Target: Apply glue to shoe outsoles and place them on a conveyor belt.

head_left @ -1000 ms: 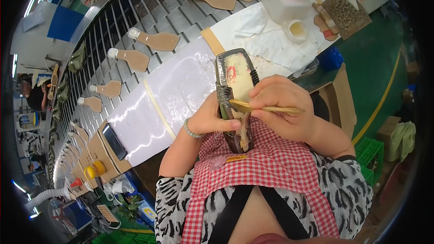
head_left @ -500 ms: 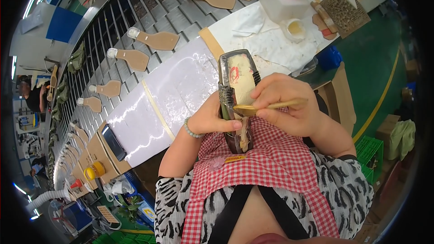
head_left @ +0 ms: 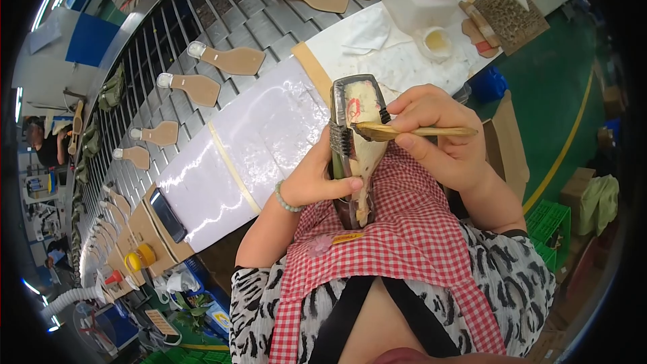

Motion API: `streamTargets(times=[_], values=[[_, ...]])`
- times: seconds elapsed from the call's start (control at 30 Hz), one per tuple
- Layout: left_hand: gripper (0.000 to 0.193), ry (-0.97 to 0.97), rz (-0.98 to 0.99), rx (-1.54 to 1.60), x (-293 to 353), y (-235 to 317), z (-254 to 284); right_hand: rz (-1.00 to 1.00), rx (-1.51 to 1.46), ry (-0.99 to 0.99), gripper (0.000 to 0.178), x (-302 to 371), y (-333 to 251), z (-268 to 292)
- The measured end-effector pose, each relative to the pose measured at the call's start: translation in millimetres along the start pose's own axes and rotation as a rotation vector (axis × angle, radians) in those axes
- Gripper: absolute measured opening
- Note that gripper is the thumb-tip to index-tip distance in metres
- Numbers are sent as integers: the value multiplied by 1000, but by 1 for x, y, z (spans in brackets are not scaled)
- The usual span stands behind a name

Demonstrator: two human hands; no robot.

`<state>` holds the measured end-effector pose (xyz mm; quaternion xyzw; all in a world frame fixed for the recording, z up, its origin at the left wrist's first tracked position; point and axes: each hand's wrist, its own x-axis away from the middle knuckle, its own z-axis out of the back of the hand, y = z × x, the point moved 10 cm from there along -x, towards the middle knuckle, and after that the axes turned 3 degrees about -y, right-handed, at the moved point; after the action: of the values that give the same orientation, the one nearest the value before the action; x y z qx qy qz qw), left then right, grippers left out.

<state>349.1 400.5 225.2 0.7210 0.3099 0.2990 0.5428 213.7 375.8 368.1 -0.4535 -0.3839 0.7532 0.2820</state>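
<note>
My left hand (head_left: 315, 176) is wrapped around the side of a shoe upper on its last (head_left: 362, 94), held bottom up before my apron. The shoe has a dark rim, gathered dark bands at its sides and a pale underside with a red mark. Its narrow heel end points toward me. Between the fingers and thumb of my right hand (head_left: 459, 152) is a thin, wooden-handled brush (head_left: 424, 132). The brush's dark tip lies over the shoe's underside near the left rim; whether it touches there I cannot tell.
Tan soles (head_left: 237, 61) lie on the slatted metal conveyor (head_left: 269, 84) beyond the pale work surface (head_left: 259, 118). At the far right stand a white bottle with a red top (head_left: 418, 7) and a small open jar (head_left: 437, 43). A phone (head_left: 168, 214) rests at the left.
My right hand and the brush have moved away from me, up the shoe's underside toward its wide end. My left hand still holds the shoe in nearly the same place.
</note>
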Motion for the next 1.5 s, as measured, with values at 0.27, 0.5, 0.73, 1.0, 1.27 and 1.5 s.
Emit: streamTargets(times=[0.27, 0.5, 0.73, 1.0, 1.27, 1.5], values=[[99, 32, -14, -32, 2, -2, 3, 60, 147, -66, 16, -5, -9, -9], [98, 60, -75, -31, 4, 5, 1, 99, 245, -121, 16, -8, -15, -15], [101, 62, -83, -61, 4, 7, -1, 71, 214, -90, 14, -8, -16, -8], [102, 120, -190, -188, 3, 20, -5, 21, 193, -71, 15, -1, -7, -2], [100, 204, -281, -218, 11, 28, -5, 10, 128, 29, 15, 1, -5, 2], [99, 241, -327, -280, 14, 32, -7, 51, 182, -1, 15, 0, -9, -3]])
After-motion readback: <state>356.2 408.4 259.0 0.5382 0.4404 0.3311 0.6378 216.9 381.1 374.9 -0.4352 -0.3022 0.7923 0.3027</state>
